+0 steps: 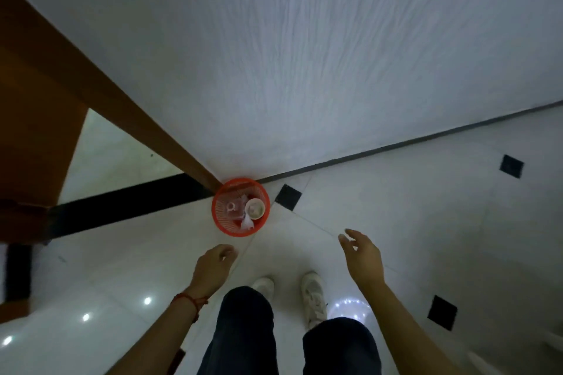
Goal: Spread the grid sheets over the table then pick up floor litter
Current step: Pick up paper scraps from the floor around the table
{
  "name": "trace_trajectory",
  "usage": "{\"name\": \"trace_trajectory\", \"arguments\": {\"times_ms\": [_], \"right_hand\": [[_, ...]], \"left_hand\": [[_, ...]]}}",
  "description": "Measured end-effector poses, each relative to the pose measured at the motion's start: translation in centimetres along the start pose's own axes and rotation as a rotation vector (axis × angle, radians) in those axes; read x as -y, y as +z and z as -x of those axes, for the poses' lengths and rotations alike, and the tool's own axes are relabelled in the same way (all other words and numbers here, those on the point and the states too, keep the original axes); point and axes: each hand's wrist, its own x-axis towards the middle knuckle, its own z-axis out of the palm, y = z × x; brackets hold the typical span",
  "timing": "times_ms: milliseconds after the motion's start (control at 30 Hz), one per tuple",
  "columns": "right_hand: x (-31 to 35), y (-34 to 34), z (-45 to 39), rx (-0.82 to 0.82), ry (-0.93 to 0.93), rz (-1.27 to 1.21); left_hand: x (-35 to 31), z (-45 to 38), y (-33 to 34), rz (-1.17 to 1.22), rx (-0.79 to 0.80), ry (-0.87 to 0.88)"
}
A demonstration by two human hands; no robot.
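- Head view, looking pretty much straight down: an orange mesh wastebasket (240, 207) sits on the white tile floor (396, 222), right where the wall (304, 55) meets it, tucked against the foot of a brown wooden door frame (100, 94).
- The litter is in that basket: a white paper cup (255, 208) lying mouth-up-ish, some clear crinkly plastic (231, 207) on its left, and a white scrap (247, 223) poking toward the near rim.
- Left hand (214, 268) hangs over the floor just short of the basket, fingers loosely curled, holding nothing. There's a red string bracelet (190, 301) on that wrist.
- Right hand (362, 256) is out to the other side, fingers spread and relaxed, also holding nothing.
- Nothing stands between the hands and the basket, just bare tile.
- Around it: small black diamond insets in the floor (288, 197), a black threshold strip (128, 207) running left from the basket, and dark baseboard along the wall.
- Below: dark trousers (243, 329) and white sneakers (313, 292), with ceiling-light glare spots on the tiles.
- Hard to read: what the clear plastic really is, too blurry. The brown furniture at far left is cut off by the frame edge, and the whole shot is dim. No table or grid sheets in view from here.
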Motion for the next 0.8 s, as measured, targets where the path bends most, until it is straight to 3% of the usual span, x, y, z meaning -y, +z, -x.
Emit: {"name": "trace_trajectory", "arguments": {"times_ms": [267, 467, 800], "right_hand": [[-3.6, -1.9, 10.6, -0.295, 0.218, -0.260], [-7.3, 1.3, 22.6, -0.552, 0.461, -0.521], [-15.1, 8.3, 43.2, -0.945, 0.779, -0.865]], "left_hand": [[-3.5, 2.6, -2.1, -0.116, 0.171, 0.255], [-4.3, 5.1, -3.2, -0.323, 0.359, 0.404], [-4.1, 15.0, 5.4, -0.722, 0.628, 0.571]]}}
